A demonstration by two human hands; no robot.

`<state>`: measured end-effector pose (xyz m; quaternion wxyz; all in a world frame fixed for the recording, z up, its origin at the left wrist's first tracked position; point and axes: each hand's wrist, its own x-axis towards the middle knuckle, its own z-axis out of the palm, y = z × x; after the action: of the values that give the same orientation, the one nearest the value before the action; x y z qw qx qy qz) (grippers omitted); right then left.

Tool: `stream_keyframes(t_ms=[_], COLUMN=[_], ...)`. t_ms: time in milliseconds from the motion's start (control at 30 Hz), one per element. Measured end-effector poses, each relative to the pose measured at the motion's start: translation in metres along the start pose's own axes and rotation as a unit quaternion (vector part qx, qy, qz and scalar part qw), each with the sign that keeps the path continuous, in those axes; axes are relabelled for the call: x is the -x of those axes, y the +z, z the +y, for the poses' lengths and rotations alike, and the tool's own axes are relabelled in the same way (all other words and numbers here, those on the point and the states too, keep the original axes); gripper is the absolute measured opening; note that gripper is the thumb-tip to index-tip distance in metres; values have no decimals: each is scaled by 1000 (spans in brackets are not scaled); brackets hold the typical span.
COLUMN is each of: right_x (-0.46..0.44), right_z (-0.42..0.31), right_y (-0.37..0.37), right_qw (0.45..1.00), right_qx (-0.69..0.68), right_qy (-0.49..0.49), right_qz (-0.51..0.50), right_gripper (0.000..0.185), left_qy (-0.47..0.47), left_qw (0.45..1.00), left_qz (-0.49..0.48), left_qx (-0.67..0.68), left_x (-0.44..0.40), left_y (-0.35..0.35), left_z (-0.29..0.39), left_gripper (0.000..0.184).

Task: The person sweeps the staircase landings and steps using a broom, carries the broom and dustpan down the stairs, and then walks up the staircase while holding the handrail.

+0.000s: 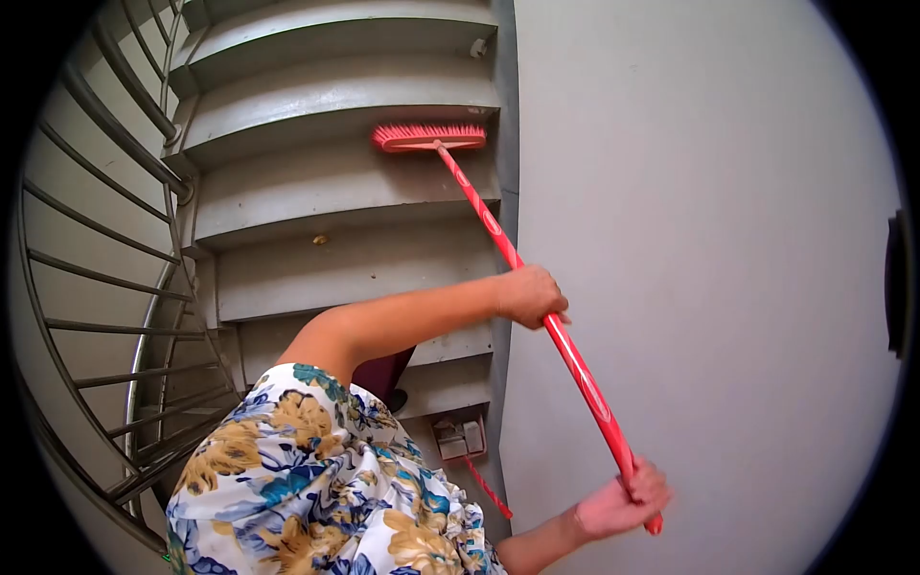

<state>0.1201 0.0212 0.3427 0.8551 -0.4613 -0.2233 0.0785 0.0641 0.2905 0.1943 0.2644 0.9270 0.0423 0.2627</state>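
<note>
A broom with a red-and-white patterned handle (586, 379) slants across the staircase. Its broom head (429, 140) with pink-red bristles lies against a step near the wall, bristles pointing away from me. My left hand (533, 295) is closed round the middle of the handle. Lower down, my right hand (628, 498) grips the handle close to its end. A small brown scrap (320, 239) lies on a nearer step. By the wall, lower on the stairs, sits a dustpan (460, 438) with a red striped handle; its contents are hard to make out.
Grey steps (297, 273) curve between a metal railing (105, 268) on the left and a pale wall (690, 220) on the right. A small whitish object (477, 46) rests on an upper step. A dark object (895, 283) shows at the right edge.
</note>
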Motion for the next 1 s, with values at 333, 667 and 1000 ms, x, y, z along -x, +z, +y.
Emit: stream_keyframes(t_ms=[333,667,1000], right_x=[22,27,9], right_z=[28,-20,-81], right_y=[33,14,-9], right_qw=[995,994,997], right_qx=[92,81,0], right_qy=[38,32,-22], right_qz=[13,69,72], right_gripper=[34,37,35], left_qy=[-65,-58,-35], left_qw=[998,997,991], left_qz=[2,18,-32], left_qx=[-7,57,122], left_x=[25,38,69], left_y=[25,39,28], left_z=[-35,29,116], left_gripper=[32,32,40])
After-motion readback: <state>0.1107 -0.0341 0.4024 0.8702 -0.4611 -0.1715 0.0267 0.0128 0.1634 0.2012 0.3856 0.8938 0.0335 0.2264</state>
